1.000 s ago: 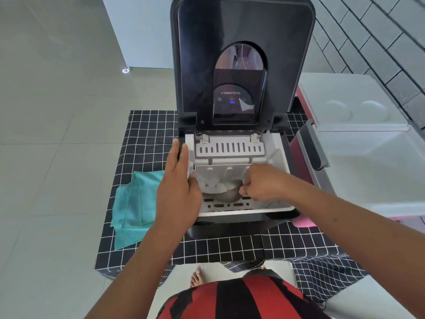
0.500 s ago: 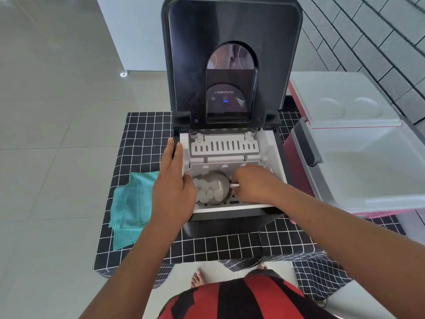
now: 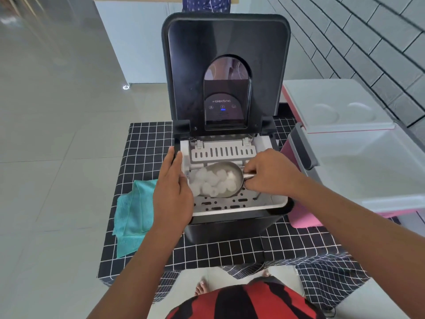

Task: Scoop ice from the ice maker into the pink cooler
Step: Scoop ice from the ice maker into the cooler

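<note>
At the far left a teal cloth [image 3: 135, 215] lies folded on the checked counter [image 3: 147, 143], near the machine and probably there to catch drips or meltwater. Next to it the left hand [image 3: 171, 194] rests flat on the left rim of the ice maker [image 3: 226, 229], its fingers [image 3: 171, 162] straight and together and holding nothing; that looks like a brace to keep the light appliance from shifting while the other hand digs. The lid [image 3: 226, 42] stands upright behind, leaving the white bin open from above. Inside the bin a metal scoop [image 3: 222, 179] sits level with its mouth toward the left, heaped with ice [image 3: 212, 181] and lifted just above the slotted basket floor, so that the load does not slide out. The right hand [image 3: 270, 174] grips the scoop's short handle, its fingers curled round it from the right. Further right the pink cooler [image 3: 301, 215] stands just beside the ice maker with its lid thrown back and its pale interior facing up, close enough that the loaded scoop likely needs only a short carry over the rim. No ice can be made out in the cooler from here.
</note>
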Tool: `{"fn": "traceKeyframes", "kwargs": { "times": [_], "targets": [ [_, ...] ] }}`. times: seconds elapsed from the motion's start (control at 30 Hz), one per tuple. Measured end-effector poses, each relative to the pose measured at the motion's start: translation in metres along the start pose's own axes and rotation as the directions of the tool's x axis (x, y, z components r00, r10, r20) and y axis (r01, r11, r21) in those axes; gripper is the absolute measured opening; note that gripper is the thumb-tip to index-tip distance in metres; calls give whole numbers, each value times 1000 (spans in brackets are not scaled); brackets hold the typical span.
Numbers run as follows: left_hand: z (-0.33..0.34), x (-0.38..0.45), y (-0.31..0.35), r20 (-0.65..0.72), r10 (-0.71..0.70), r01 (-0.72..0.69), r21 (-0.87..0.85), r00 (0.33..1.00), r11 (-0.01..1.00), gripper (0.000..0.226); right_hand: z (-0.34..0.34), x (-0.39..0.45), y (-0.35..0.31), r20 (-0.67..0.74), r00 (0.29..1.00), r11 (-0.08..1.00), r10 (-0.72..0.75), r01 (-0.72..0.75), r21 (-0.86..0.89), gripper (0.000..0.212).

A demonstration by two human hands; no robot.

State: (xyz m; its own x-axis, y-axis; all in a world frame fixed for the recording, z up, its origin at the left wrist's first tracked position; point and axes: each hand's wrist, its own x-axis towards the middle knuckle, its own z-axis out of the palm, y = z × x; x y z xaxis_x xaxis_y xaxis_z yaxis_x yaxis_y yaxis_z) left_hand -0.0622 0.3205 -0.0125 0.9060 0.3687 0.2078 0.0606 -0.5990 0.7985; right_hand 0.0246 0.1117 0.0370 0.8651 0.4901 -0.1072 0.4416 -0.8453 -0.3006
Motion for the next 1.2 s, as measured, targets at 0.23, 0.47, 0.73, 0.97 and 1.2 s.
{"fn": "traceKeyframes", "kwargs": {
  "times": [0.23,0.47,0.73,0.97,1.2],
  "targets": [
    [0,-1,2,-21,-4,5,9,1000,1000,49,-5,-7,-1,-17,1000,995,21,-19,98,6],
    [-2,-2,3,-36,3,-1,45,999,999,48,-3,-17,10,-70,997,988,-24,34,151,21],
    [-3,-2,7,-8,33,-31,164,999,986,48,-3,-29,27,-177,984,990,-36,59,127,27],
    [7,7,47,-58,81,-71,162,995,984,44,-28,-59,74,-281,959,990,24,17,140,22],
    [77,5,126,46,206,-206,13,978,978,40,-59,-111,165,-322,923,958,210,-127,258,19]
  ]
}}
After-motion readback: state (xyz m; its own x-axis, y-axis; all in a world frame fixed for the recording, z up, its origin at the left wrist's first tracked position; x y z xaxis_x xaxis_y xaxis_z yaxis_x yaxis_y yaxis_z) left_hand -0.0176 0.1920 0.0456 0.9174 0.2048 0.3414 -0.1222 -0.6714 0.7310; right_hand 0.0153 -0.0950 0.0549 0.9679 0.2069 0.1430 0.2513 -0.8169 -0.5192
